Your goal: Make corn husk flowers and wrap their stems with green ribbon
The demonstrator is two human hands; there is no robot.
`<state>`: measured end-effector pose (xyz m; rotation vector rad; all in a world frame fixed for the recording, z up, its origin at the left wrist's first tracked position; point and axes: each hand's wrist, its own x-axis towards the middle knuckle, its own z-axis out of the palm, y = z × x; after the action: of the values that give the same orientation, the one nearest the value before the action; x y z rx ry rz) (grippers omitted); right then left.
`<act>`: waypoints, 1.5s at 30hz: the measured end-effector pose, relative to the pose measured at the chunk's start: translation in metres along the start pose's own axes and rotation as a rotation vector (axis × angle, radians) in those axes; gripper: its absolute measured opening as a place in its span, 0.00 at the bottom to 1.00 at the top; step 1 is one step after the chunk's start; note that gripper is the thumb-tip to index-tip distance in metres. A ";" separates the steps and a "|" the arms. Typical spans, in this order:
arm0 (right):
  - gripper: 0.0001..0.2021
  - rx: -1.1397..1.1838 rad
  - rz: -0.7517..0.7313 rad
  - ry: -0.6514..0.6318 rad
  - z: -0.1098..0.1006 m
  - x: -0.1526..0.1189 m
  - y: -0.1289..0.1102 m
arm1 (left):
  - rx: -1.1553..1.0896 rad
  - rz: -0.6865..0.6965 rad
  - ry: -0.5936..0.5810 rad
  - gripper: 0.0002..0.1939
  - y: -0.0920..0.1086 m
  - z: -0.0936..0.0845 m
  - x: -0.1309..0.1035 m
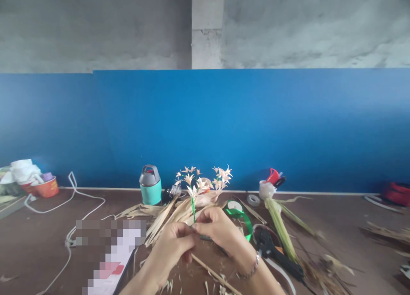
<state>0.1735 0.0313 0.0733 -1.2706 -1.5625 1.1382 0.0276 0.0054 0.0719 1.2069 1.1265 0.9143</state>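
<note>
A spray of small cream flowers (189,179), which look made of dried husk, stands upright on a green-wrapped stem (193,207). My right hand (216,224) pinches this stem near its lower end. My left hand (177,246) is closed with its fingertips meeting the right ones at the stem's base. From below the left fingers a thin pale stick (214,274) slants down to the right; whether it joins the stem I cannot tell. Another flower cluster (222,175) rises behind the right hand. Dried husks (163,218) lie just beyond both hands.
Green ribbon (246,224) and a black glue gun (278,254) lie right of my hands, beside green stalks (280,224). A tape roll (253,200) and a cup with tools (266,189) stand behind. Left are a turquoise flask (151,190), white cord (68,235) and orange tub (47,187).
</note>
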 end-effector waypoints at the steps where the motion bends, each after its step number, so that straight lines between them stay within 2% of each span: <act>1: 0.07 -0.011 0.017 -0.004 0.000 -0.001 -0.001 | 0.013 0.003 -0.002 0.11 0.000 -0.001 0.000; 7: 0.06 0.027 0.060 -0.043 -0.002 -0.003 -0.005 | -0.042 0.052 -0.004 0.12 -0.001 -0.004 0.003; 12: 0.10 0.076 0.030 -0.094 -0.007 -0.004 -0.008 | -0.107 0.137 0.063 0.12 0.000 -0.011 0.009; 14: 0.11 0.118 0.081 -0.173 -0.008 -0.005 -0.008 | -0.118 0.193 0.083 0.13 0.002 -0.014 0.010; 17: 0.10 0.307 0.152 -0.336 -0.008 -0.006 -0.007 | -0.127 0.247 0.069 0.14 0.006 -0.015 0.008; 19: 0.08 0.438 0.165 -0.380 -0.007 -0.005 -0.005 | -0.143 0.260 0.037 0.15 0.007 -0.014 0.007; 22: 0.07 0.531 0.141 -0.342 -0.003 -0.004 -0.003 | -0.139 0.256 0.024 0.15 0.008 -0.014 0.006; 26: 0.07 0.523 0.100 -0.162 0.004 -0.005 -0.008 | -0.102 0.216 0.085 0.13 0.009 -0.013 0.006; 30: 0.04 0.280 0.046 0.032 0.009 -0.008 -0.013 | -0.079 0.232 0.164 0.12 0.008 -0.012 0.005; 36: 0.05 0.040 -0.066 0.192 0.018 -0.012 -0.015 | -0.069 0.295 0.216 0.13 0.001 -0.010 0.008; 40: 0.06 0.024 -0.062 0.189 0.018 -0.015 -0.019 | -0.043 0.323 0.258 0.14 0.001 -0.012 0.007; 45: 0.06 0.006 -0.047 -0.008 0.009 -0.018 -0.024 | -0.058 0.291 0.236 0.14 0.005 -0.016 0.006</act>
<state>0.1616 0.0105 0.0932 -1.2207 -1.5858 1.1185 0.0138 0.0156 0.0757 1.2593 1.1168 1.3309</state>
